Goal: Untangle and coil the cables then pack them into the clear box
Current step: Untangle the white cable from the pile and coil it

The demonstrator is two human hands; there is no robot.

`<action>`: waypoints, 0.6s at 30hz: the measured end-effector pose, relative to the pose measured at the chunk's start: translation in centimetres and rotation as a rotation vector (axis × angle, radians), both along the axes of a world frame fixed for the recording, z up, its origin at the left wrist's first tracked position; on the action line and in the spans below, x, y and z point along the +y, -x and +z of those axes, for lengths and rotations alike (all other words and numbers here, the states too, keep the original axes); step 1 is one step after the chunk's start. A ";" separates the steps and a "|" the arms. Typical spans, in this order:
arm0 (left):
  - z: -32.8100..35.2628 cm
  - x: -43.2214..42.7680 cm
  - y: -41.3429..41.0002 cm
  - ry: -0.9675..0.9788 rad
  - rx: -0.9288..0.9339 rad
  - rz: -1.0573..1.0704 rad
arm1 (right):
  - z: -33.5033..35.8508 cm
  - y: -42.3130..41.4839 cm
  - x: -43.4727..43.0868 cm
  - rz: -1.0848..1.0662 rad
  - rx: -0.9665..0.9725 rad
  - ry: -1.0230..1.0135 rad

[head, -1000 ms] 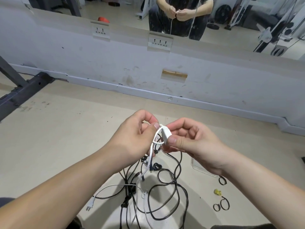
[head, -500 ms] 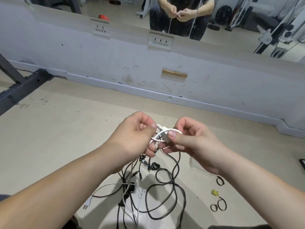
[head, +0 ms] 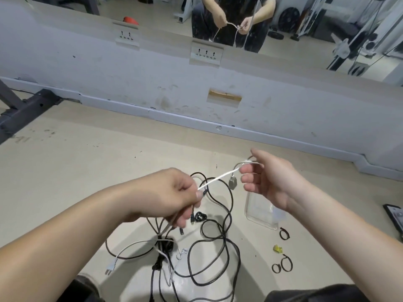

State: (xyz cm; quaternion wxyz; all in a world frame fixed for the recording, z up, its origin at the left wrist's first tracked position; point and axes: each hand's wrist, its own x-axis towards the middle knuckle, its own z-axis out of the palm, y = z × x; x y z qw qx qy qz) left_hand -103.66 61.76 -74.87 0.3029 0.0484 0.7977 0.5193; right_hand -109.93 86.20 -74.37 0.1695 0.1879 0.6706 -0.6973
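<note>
Head view, nearest first: black cable tangle (head: 209, 247) sprawled on floor between the forearms, white plug lead (head: 110, 269) mixed in. Right of it: black strap loops (head: 283, 263), small yellow bit (head: 277, 249). Left hand (head: 172, 197): curled, pinching white cable (head: 220, 177) at thumb and forefinger, black strands hanging below the fist. Clear box (head: 259, 212): flat on floor under right wrist, just right of tangle. Right hand (head: 272, 182): pinching other end of white cable, stretched between hands, lower fingers loose, connector (head: 233, 183) dangling beside. Farther: wall sockets (head: 206, 53), mirror (head: 327, 29) above.

One head-worn camera looks forward and down, close over the left hand (head: 172, 197) and right hand (head: 272, 182), toward the floor (head: 76, 171).
</note>
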 end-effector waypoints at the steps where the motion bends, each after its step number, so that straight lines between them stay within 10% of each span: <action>1: 0.2 0.2 0.1 -0.087 -0.003 0.057 | -0.3 -0.1 0.0 0.049 -0.039 0.011; 12: 1.8 3.2 0.4 -0.668 -0.130 0.467 | -1.3 -4.4 -2.9 0.824 0.055 -0.086; 18: 1.9 1.7 1.7 -0.606 0.082 0.482 | -4.1 -6.4 -4.2 1.134 0.014 -0.453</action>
